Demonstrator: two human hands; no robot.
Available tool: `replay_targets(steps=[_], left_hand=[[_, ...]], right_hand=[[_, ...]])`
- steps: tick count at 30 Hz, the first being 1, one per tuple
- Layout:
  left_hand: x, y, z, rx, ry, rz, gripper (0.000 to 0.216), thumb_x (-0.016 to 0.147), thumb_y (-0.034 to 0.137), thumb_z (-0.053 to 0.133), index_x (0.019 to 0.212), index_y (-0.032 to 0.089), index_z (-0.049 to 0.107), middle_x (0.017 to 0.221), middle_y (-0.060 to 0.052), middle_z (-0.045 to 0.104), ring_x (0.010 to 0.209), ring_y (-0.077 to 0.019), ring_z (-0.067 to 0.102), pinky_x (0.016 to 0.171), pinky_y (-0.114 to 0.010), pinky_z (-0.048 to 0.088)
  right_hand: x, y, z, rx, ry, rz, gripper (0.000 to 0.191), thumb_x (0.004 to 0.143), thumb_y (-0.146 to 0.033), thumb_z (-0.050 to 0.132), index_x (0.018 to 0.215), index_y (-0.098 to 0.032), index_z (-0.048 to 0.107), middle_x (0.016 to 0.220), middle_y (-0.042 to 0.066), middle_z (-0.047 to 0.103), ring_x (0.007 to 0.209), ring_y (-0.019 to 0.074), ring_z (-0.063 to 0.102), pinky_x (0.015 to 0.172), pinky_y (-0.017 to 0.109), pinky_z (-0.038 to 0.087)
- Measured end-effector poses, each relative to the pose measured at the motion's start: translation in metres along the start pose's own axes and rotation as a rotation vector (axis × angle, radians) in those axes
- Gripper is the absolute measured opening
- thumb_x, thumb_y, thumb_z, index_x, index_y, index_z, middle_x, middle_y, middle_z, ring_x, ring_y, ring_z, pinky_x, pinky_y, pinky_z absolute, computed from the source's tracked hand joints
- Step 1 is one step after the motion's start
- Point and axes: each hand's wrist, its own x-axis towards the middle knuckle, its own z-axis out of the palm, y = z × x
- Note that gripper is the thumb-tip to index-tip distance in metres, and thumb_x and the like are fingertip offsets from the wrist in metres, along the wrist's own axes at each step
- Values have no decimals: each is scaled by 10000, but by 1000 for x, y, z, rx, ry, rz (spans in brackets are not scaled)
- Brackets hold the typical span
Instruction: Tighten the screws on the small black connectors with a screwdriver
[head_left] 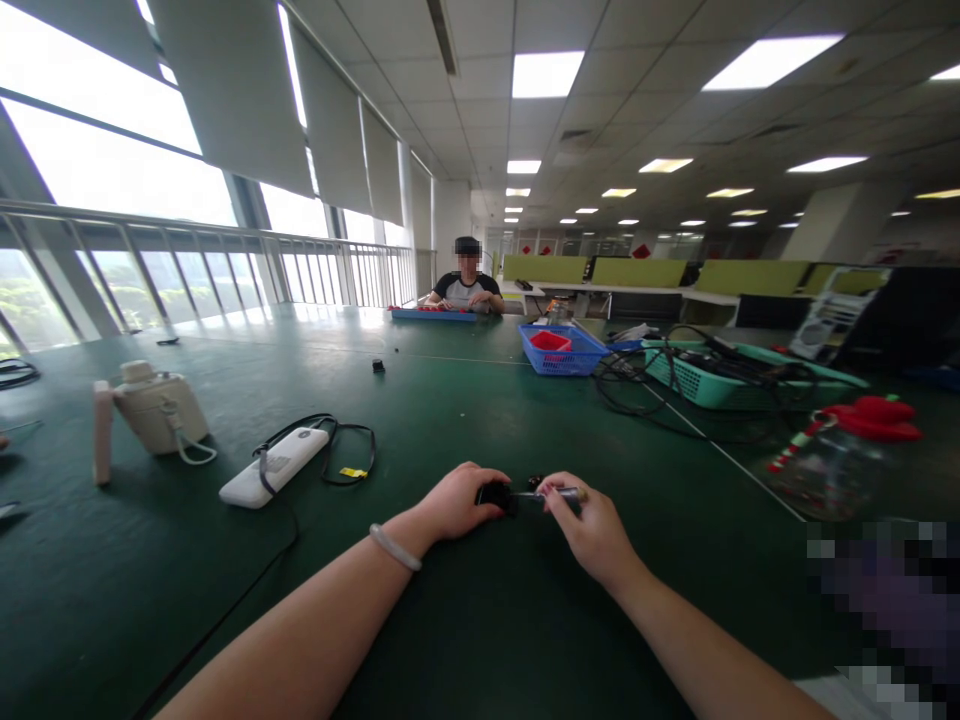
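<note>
My left hand [463, 500] is closed around a small black part [498, 496], thumb and fingers on its left side, on the dark green table [420, 420]. In my right hand [589, 525] is a screwdriver [566, 494], pinched by its handle and lying nearly level. Its thin metal shaft points left, and the tip meets or nearly meets the black part; contact is too small to tell. Just behind the shaft sits another small dark piece [535, 481]. What the black part is exactly does not show.
To the left are a white power bank [276, 467] with a black cable and a beige bottle [161, 410]. A blue basket [562, 352], a green basket [705, 378] of cables and a red-lidded jar [840, 460] stand right. A person [466, 285] sits across the table.
</note>
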Motion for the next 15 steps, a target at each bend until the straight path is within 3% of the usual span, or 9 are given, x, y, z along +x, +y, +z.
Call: replay_targets(steps=[5,15], left_hand=[[2,-3,2,17,-3,-2,515,774,319,709,1273,281,587,1158,-54,647,1098,-234,577,985,-343,433],[3,-5,4,38,4,2,540,766,340,718,1284,279,579,1147,-56,653,1090,-241,580,973,-345,435]], right_hand=[[-2,-4,-4,21,39,-2,283,934,-354,424,790,-215,624,690,6,638,625,181,602,585,299,476],[-4,-10,-4,-129,45,-155,208,868,-257,454,750,-227,622,765,23,657,807,220,611,762,371,487]])
